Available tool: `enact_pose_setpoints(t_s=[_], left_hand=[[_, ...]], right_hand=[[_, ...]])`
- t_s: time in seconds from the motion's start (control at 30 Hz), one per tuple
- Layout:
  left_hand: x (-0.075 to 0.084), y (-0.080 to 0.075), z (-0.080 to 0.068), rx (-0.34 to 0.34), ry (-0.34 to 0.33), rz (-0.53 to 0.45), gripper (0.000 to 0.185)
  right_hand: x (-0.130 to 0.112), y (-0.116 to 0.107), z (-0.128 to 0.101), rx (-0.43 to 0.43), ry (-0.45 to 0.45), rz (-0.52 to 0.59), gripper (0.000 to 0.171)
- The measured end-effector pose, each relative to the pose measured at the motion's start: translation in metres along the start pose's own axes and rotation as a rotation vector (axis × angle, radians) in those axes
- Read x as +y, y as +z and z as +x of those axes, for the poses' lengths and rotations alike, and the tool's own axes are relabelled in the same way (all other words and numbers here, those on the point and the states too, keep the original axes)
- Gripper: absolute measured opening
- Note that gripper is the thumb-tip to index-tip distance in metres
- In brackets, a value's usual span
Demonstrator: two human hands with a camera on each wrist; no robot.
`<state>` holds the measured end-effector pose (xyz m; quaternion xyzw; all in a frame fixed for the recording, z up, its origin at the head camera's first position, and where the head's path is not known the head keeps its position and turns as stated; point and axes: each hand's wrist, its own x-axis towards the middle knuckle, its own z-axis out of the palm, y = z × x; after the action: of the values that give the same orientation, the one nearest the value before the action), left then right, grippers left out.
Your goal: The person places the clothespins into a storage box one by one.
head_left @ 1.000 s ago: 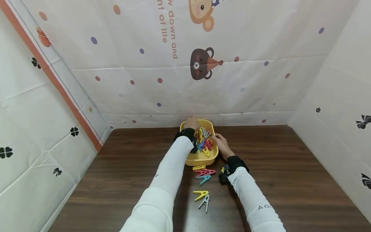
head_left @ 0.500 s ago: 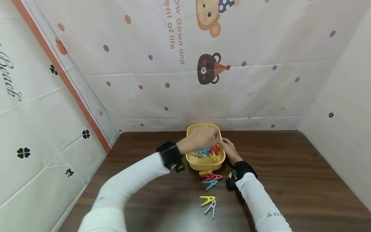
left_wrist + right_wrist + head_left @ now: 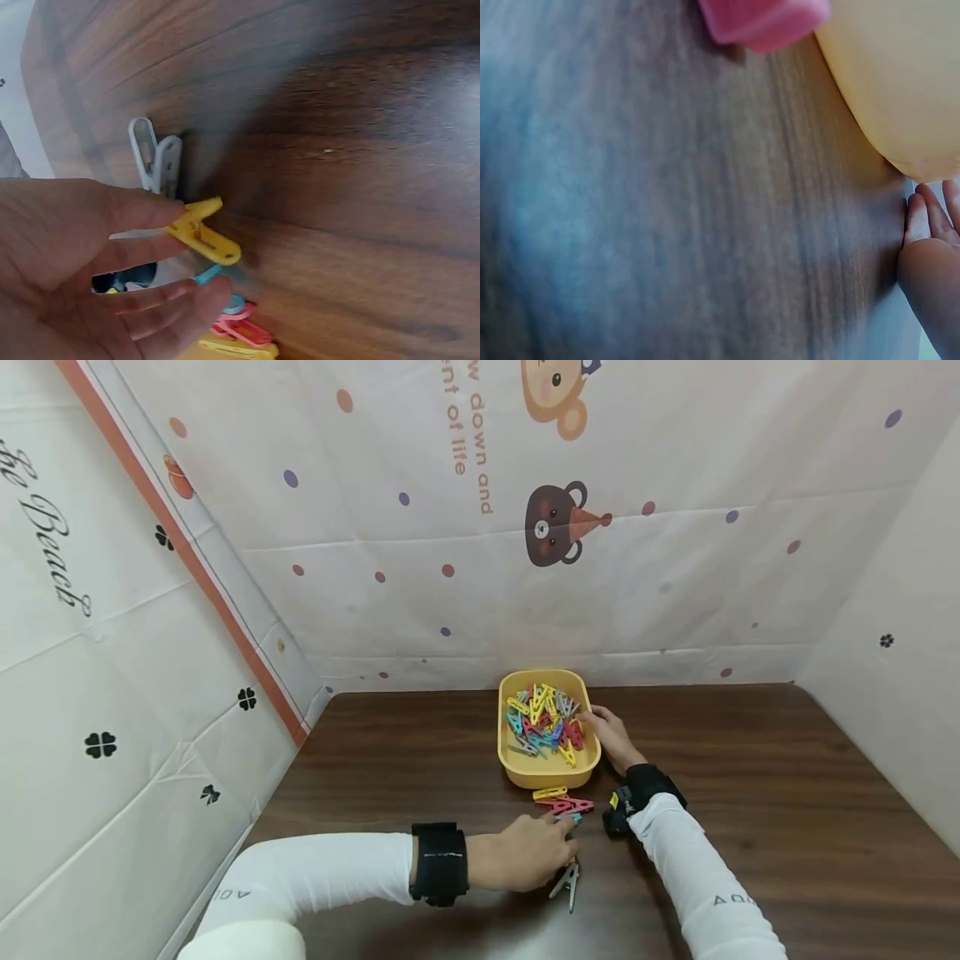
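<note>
My left hand [image 3: 525,860] lies low over the dark wood-grain table [image 3: 750,793], at about six o'clock from the yellow plastic tub [image 3: 550,770], its fingers loosely extended over the loose clothes pegs there. In the left wrist view a yellow plastic clothes peg [image 3: 204,234] sits at the fingertips [image 3: 161,215]; the fingers look relaxed and touching rather than clamped round it, though whether any finger actually pinches the peg I cannot tell. Just beside it, on the side toward me, a grey plastic clothes peg [image 3: 567,882] lies flat on the wood, clear of my hand. On the tub side of my fingers a teal plastic peg [image 3: 212,273] peeks out, and beyond it a pink plastic peg [image 3: 570,806] and another yellow peg [image 3: 550,792] lie side by side, close under the tub's near wall.

My right hand [image 3: 613,737] rests against the tub's rim at roughly three o'clock, fingers straight along the outer wall and touching it, gripping nothing that I can see. The right wrist view shows those fingertips [image 3: 922,217] against the tub's rounded yellow corner. Inside the tub sits a heap of mixed coloured clothes pegs [image 3: 543,725], yellow, red, teal and grey. A printed cloth backdrop with bears and dots [image 3: 555,522] hangs behind the table at twelve o'clock.
</note>
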<state>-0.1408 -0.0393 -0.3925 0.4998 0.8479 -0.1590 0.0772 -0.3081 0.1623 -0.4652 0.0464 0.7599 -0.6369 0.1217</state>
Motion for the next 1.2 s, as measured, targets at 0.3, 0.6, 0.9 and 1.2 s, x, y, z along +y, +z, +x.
enact_pose_setpoints(t_s=[0.3, 0.6, 0.9, 1.2], left_hand=[[-0.005, 0.004, -0.007, 0.026, -0.039, -0.072, 0.014], [-0.094, -0.075, 0.016, 0.142, -0.338, -0.375, 0.017], [-0.195, -0.089, 0.077, 0.285, -0.629, -0.655, 0.019], [-0.206, -0.016, 0.135, 0.131, -0.921, -0.593, 0.036]], right_hand=[[-0.001, -0.007, -0.003, 0.028, -0.006, 0.005, 0.062], [0.001, 0.0, -0.003, 0.044, -0.018, 0.026, 0.057], [0.001, 0.011, -0.002, 0.044, -0.022, 0.055, 0.056], [0.0, 0.007, -0.005, 0.063, 0.002, 0.041, 0.057]])
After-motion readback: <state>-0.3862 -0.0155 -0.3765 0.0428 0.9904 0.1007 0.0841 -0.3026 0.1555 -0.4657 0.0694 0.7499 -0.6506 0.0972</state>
